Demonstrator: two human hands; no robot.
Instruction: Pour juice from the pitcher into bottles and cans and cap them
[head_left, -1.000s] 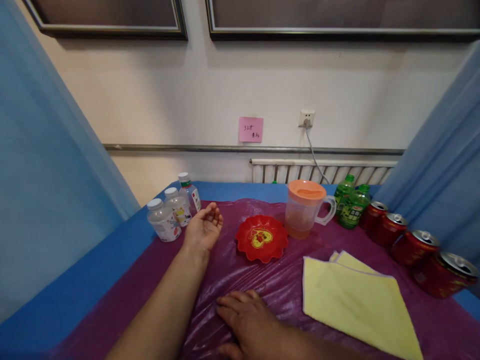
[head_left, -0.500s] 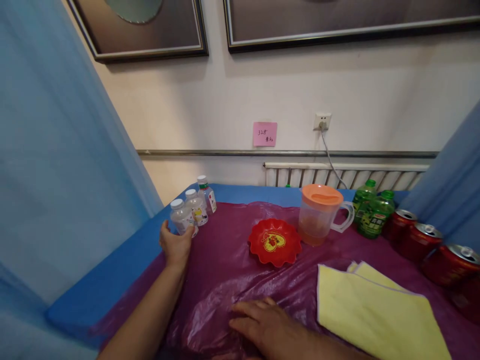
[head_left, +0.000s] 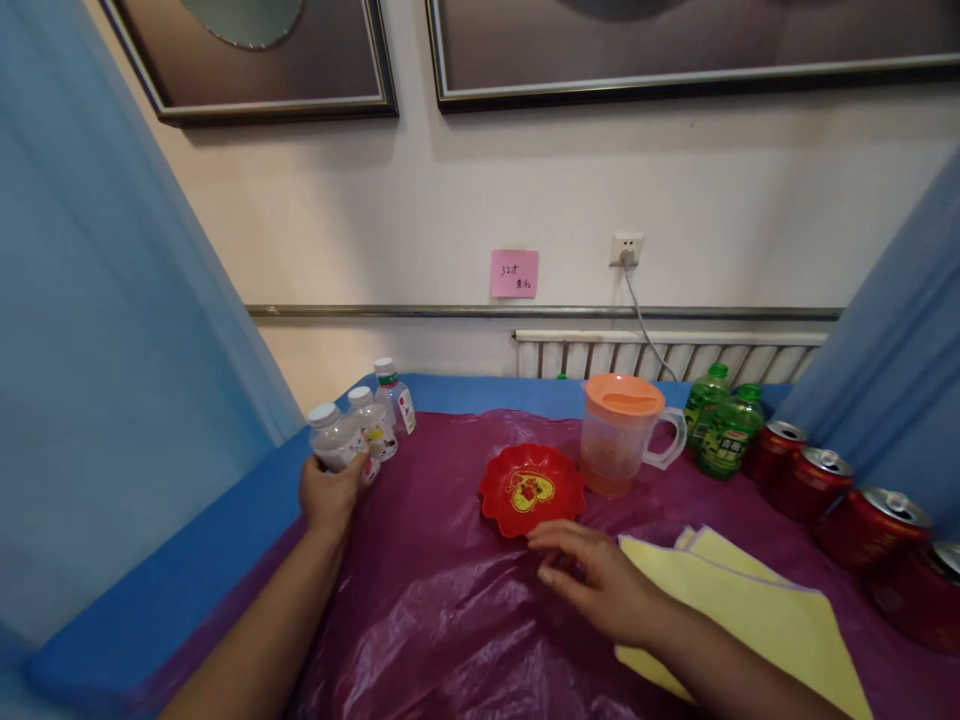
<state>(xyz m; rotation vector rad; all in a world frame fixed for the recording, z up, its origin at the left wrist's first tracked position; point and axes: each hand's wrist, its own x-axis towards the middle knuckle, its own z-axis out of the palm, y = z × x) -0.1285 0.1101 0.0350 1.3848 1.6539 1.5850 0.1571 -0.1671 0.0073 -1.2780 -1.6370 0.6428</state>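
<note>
At the left of the table, my left hand [head_left: 330, 495] is wrapped round a clear bottle with a white cap [head_left: 337, 440], which leans a little. Just behind it stand a second white-capped bottle [head_left: 375, 425] and a clear bottle with a green ring under its cap [head_left: 397, 400]. My right hand [head_left: 600, 580] holds nothing; its fingers are apart, by the front edge of a red scalloped plate [head_left: 525, 490]. Part of a folded yellow cloth [head_left: 757, 610] lies under my right forearm.
A clear jug with an orange lid [head_left: 615, 440] stands behind the plate. Two green bottles [head_left: 724, 435] and several red cans [head_left: 870, 525] line the right side. Purple plastic sheeting [head_left: 427, 560] covers the blue table [head_left: 195, 540]. Blue curtains hang at both sides.
My left hand has closed round the nearest bottle, which now tilts. My right hand has lifted from the purple sheet and moved forward and right, towards the red plate. The view has shifted slightly.
</note>
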